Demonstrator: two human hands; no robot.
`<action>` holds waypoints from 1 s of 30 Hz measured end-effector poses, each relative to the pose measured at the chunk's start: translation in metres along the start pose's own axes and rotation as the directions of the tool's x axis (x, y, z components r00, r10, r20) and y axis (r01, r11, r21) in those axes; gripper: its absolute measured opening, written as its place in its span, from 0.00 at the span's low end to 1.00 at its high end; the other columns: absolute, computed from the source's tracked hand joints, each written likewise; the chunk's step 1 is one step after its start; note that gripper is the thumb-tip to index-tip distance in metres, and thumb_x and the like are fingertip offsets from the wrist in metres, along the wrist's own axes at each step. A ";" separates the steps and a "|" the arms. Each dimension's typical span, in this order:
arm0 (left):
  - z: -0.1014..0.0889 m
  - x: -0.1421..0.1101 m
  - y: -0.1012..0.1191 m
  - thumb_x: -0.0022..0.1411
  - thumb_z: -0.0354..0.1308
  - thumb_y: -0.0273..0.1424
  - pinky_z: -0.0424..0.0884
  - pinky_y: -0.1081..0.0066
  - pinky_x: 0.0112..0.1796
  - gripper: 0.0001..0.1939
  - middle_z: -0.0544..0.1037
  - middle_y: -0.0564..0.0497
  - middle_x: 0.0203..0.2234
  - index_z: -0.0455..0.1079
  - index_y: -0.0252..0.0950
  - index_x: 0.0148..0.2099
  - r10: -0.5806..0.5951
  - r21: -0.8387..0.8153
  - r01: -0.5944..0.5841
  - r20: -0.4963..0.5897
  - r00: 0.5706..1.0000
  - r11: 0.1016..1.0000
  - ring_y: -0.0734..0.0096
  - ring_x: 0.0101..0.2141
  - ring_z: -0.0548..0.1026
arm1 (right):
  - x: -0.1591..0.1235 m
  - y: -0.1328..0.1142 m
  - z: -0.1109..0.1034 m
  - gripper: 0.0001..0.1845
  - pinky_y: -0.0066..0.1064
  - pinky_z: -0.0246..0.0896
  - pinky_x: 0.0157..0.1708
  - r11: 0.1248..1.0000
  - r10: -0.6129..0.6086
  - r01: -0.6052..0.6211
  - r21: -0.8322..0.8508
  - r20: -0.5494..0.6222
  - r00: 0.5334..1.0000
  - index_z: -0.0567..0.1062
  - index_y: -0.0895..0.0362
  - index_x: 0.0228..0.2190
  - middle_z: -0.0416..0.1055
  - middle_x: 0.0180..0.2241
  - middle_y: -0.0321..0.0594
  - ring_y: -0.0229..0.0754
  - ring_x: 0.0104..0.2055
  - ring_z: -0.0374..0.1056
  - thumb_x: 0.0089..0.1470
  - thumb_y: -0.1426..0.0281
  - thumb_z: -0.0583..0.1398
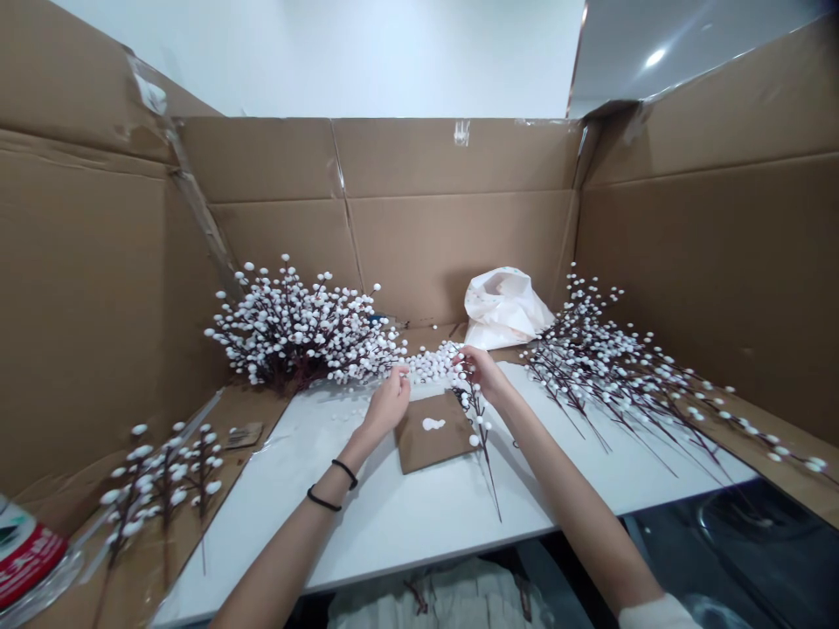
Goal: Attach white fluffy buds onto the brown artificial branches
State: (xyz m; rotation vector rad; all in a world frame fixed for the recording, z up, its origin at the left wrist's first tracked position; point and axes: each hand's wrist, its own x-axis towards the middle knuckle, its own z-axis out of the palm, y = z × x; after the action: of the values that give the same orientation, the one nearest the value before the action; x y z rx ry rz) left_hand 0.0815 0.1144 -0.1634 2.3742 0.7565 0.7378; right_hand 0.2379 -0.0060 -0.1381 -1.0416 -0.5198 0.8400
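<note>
My left hand (391, 400) reaches to the near left edge of a pile of loose white foam berries (429, 365). Its fingertips are pinched together, and what is between them is too small to make out. On the pile's right side my right hand (483, 371) also has its fingers closed in a pinch, their content unclear. Just below it, a berry branch (483, 441) with a dark stem slants toward me on the white board (367, 515). Between my forearms lies a brown cardboard square (426, 452) with a white glue-like blob (433, 425) on it.
A dense bunch of white-berry branches (294, 328) stands at back left, more branches (603, 367) lie right. Several short sprigs (167, 476) and a red-and-white container (26, 555) are at left. A white plastic bag (504, 306) sits behind. Cardboard walls (459, 245) enclose three sides.
</note>
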 end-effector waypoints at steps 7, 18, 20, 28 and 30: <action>0.026 0.034 -0.015 0.58 0.46 0.25 0.62 0.68 0.47 0.14 0.71 0.44 0.41 0.68 0.35 0.44 0.129 0.325 -0.179 0.169 0.977 0.929 0.64 0.44 0.68 | 0.012 0.007 -0.005 0.09 0.25 0.47 0.20 0.997 -0.039 0.039 0.070 -0.012 0.999 0.66 0.58 0.22 0.64 0.20 0.31 0.31 0.20 0.56 0.37 0.66 0.59; 0.053 0.056 0.003 0.59 0.49 0.29 0.63 0.69 0.37 0.08 0.73 0.41 0.36 0.69 0.32 0.35 0.071 0.402 -0.100 0.086 0.994 0.910 0.62 0.38 0.71 | 0.012 0.018 0.003 0.09 0.23 0.50 0.23 0.993 -0.111 0.109 0.040 0.045 0.993 0.70 0.59 0.22 0.65 0.24 0.34 0.32 0.25 0.58 0.37 0.66 0.61; 0.047 0.052 0.008 0.62 0.47 0.32 0.63 0.70 0.37 0.10 0.74 0.42 0.37 0.67 0.33 0.39 0.093 0.388 -0.103 0.043 0.995 0.916 0.63 0.39 0.71 | 0.012 0.019 0.004 0.09 0.22 0.50 0.23 0.991 -0.128 0.126 0.045 0.058 0.990 0.71 0.59 0.22 0.65 0.24 0.34 0.32 0.26 0.57 0.37 0.66 0.61; -0.001 0.009 0.018 0.61 0.48 0.39 0.64 0.74 0.34 0.12 0.74 0.51 0.34 0.60 0.38 0.44 0.166 -0.345 -0.201 -0.129 0.978 0.917 0.72 0.34 0.72 | -0.008 0.017 0.019 0.10 0.25 0.50 0.23 0.986 -0.160 0.149 0.073 0.188 0.969 0.66 0.59 0.20 0.61 0.21 0.33 0.33 0.23 0.56 0.43 0.65 0.59; -0.010 -0.001 0.014 0.59 0.52 0.40 0.64 0.76 0.34 0.14 0.73 0.50 0.36 0.61 0.38 0.44 0.172 -0.467 -0.201 -0.105 0.979 0.861 0.73 0.35 0.72 | -0.019 0.014 0.026 0.10 0.25 0.50 0.24 0.986 -0.165 0.160 0.038 0.269 0.949 0.66 0.59 0.20 0.62 0.22 0.34 0.33 0.24 0.57 0.45 0.65 0.58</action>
State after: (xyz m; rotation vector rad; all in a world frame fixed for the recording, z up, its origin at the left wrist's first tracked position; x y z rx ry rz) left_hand 0.0798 0.1072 -0.1483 1.9926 0.3137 0.9558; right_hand 0.2026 -0.0036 -0.1390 -0.8597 -0.8191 0.8425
